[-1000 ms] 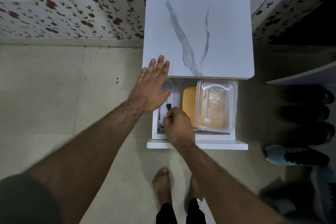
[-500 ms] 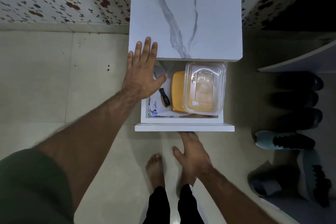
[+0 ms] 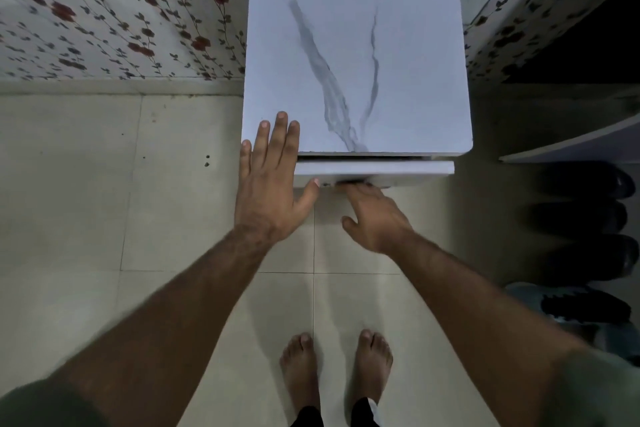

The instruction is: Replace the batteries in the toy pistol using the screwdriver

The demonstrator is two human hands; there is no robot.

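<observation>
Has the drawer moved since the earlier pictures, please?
Yes. The drawer has slid back in under the cabinet top; only its front still shows, with the right hand at it.

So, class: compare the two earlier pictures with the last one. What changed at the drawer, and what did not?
The drawer has been pushed almost shut, hiding what lay inside. The right hand came out of it, let go of what it held there, and now presses the drawer front with straight fingers. The left hand stays flat on the cabinet corner; the feet have not moved.
</observation>
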